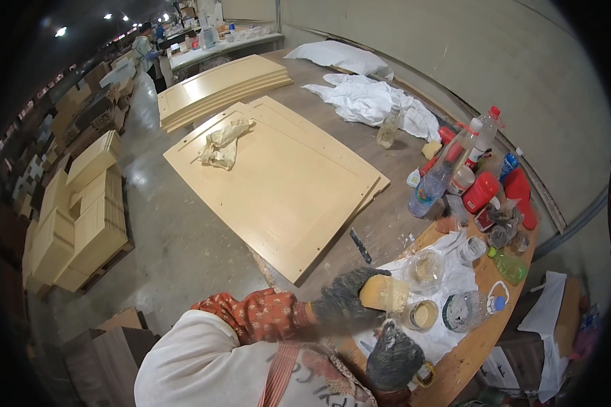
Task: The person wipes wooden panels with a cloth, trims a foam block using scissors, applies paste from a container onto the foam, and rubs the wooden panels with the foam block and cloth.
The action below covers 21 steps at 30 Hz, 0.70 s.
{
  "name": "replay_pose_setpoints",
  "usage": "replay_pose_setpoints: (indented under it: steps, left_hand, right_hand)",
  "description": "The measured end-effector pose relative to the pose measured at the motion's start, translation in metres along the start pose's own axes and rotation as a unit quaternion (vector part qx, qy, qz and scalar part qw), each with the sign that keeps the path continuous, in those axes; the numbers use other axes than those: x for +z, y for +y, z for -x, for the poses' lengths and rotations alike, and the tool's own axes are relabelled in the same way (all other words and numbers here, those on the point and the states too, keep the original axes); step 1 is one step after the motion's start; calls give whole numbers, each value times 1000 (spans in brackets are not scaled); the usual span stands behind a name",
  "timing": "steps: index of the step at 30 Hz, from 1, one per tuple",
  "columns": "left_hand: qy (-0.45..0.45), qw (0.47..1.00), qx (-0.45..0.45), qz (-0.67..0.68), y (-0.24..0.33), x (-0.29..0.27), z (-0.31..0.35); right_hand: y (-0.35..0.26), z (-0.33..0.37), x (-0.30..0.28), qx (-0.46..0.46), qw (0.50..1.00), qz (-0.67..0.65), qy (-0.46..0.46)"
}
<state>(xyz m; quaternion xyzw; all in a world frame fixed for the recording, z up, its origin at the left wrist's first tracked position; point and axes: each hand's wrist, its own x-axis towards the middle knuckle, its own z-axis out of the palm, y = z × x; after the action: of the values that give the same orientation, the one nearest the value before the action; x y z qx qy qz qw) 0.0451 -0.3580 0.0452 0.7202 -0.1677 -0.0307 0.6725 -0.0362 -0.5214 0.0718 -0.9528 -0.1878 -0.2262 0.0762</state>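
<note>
Lower right of frame, the grey-gloved left hand (348, 297) grips a pale-yellow block (379, 293); the grey-gloved right hand (394, 355), grasp unclear, sits nearer the round beige-filled jar (422, 315).

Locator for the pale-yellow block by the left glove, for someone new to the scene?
Find the big brown table, then the crumpled white cloth at its near right end. At the cloth's left edge, the dark-grey-gloved left hand holds the pale-yellow block. Unlike the smaller yellowish chunk farther up the table, this block is in the hand.
</note>
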Motion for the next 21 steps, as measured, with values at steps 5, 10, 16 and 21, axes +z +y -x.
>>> replay_pose_setpoints:
  steps: [5,10,16,21]
  left_hand:
    - [6,988,-18,155,7,-11,-1]
    - [-36,995,86,-19,29,-20,-2]
    - [-26,995,28,-87,1,-24,8]
    - [52,958,228,-165,1,-21,7]
  right_hand:
    - [4,9,-11,159,981,-57,93]
    - [16,-7,-4,272,892,-348,93]
    - [40,-12,-2,417,640,-642,59]
    - [43,-39,1,-118,970,-168,131]
